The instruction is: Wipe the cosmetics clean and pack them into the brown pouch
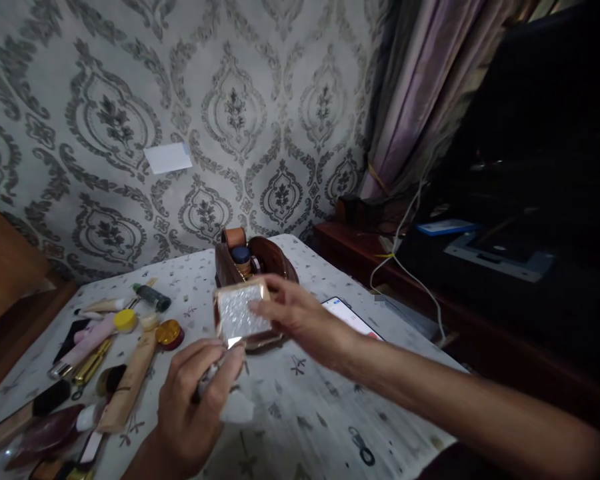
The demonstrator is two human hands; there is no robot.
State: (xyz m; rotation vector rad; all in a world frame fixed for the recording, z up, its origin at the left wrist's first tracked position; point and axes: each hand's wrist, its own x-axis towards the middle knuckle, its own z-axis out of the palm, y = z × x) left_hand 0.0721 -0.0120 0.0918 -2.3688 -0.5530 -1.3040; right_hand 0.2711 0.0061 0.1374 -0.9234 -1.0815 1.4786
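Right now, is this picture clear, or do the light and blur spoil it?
In the head view, light is dim, the far right nearly black; in the head view, a bright glint sits at the lower edge of the silvery case; in the head view, the right hand looks slightly soft, perhaps from motion, though the wallpaper pattern is readable.

No words, numbers or brands can be read. The beige tube (130, 383) bears faint dark marks on its side, too blurred to make out, and the phone's lit screen (347, 317) shows small blue and red patches, too small to decipher.
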